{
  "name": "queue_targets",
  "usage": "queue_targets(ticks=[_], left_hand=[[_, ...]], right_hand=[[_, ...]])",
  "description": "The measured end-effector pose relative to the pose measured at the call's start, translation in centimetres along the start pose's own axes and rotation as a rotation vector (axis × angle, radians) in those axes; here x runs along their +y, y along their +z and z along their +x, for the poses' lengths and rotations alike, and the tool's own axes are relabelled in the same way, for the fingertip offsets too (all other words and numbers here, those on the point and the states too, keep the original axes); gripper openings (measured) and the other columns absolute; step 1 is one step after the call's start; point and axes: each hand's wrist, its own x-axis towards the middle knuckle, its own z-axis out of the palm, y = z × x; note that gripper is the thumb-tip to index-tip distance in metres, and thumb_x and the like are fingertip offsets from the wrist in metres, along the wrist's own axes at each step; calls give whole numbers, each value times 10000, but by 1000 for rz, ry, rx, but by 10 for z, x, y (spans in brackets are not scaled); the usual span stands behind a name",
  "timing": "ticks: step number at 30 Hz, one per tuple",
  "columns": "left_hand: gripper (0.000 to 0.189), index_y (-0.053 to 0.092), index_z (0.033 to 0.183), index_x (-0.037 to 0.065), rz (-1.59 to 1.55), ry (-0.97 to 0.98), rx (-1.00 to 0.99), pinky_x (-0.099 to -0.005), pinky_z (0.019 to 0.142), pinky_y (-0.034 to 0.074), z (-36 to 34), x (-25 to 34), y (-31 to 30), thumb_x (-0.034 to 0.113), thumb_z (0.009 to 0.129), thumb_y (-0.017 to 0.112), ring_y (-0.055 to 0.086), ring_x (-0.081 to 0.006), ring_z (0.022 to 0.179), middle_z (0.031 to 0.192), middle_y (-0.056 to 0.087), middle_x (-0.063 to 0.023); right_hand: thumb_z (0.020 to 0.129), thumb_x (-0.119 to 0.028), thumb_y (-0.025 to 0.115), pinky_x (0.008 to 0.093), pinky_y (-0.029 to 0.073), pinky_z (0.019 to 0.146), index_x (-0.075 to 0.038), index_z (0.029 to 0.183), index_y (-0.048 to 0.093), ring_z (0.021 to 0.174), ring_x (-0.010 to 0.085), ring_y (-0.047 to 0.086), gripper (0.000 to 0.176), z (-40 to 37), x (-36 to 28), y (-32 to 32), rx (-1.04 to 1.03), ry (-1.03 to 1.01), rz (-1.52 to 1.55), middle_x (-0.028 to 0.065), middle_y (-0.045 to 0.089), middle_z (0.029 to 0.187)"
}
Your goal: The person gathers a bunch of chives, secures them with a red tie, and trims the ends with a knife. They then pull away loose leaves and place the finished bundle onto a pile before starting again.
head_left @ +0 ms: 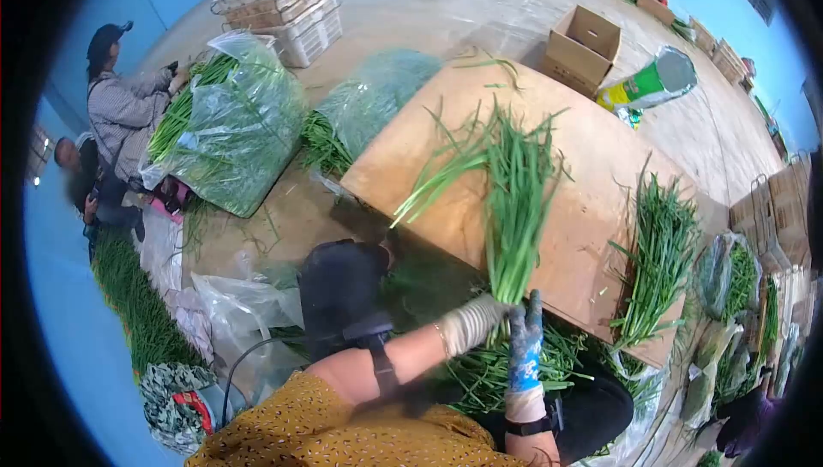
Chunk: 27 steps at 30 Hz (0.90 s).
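A bunch of garlic chives [519, 201] lies on the wooden board [411, 150], its pale stem ends at the board's near edge. My left hand [474, 324], in a whitish glove, is closed around those stem ends. Beside it my right hand [525, 347], in a blue-and-grey glove, has its fingers stretched out against the stem ends. A few loose chives [441, 177] spread to the left of the bunch. Another bunch of chives [658, 261] lies at the board's right side. More loose chives [549, 366] are heaped below my hands, over my lap.
Bagged greens [244, 132] stand at left near a person [124, 111]; another person [86, 184] is behind. Beyond the board are a cardboard box [583, 48], a green-yellow sack [649, 81] and stacked crates [287, 8]. More bagged greens [739, 278] line the right.
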Motion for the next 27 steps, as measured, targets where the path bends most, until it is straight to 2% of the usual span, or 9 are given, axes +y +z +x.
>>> queue_targets(ticks=[1,2,5,6,11,17,22,25,27], left_hand=[[149,595,989,25,386,95,81,-372,710,519,10,-15,0,87,854,577,629,-250,728,817,640,-89],[231,636,1004,13,565,-83,109,-339,634,504,62,-67,-25,159,834,583,623,-215,710,776,656,-123],[276,632,947,-10,1191,14,-21,-371,676,499,-5,11,-14,218,800,582,640,-303,747,833,652,-194],[400,634,956,-25,1210,-162,55,-380,693,501,-28,42,-9,328,772,588,642,-324,785,833,646,-224],[555,648,999,58,1342,96,-66,-376,767,491,-62,123,-43,560,771,586,638,-310,836,888,661,-155],[444,593,1105,56,1443,779,1158,-412,827,471,-9,162,-139,405,832,570,593,-354,954,1020,623,-202],[463,576,1106,20,1193,378,822,-429,854,458,25,171,-146,403,849,556,572,-371,1007,1069,607,-217],[490,594,1092,38,1171,268,709,-436,856,461,-1,182,-116,466,866,515,586,-361,1003,1068,615,-212],[519,599,1092,45,1255,124,645,-437,851,466,-12,199,-101,501,865,500,594,-362,987,1056,622,-209]], right_hand=[[879,-106,598,275,438,882,20,1413,264,996,156,523,643,11,3,9,-5,129,56,123,514,1226],[868,-93,609,275,447,860,23,1387,304,954,150,534,613,16,-4,18,-33,156,81,107,536,1183],[848,-81,630,275,466,795,29,1266,431,871,145,561,475,24,-18,34,-93,169,125,77,588,1062],[844,-82,634,274,472,774,30,1219,475,850,146,568,422,27,-21,37,-105,162,138,70,602,1024],[826,-71,646,283,494,623,-12,1029,557,718,174,599,230,56,-48,51,-139,257,365,71,619,871],[822,-65,653,278,485,612,-33,1061,537,687,179,591,268,124,-61,90,-88,184,406,61,602,840],[819,-73,658,321,478,667,-17,1259,445,755,181,565,492,163,-19,162,-31,14,-6,57,617,887],[790,-222,675,357,495,777,43,1380,242,950,287,632,778,153,-55,177,-132,75,-414,224,630,1052],[813,-245,639,367,491,799,51,1378,248,955,313,629,748,166,-28,186,-181,1,-456,221,636,1035]])
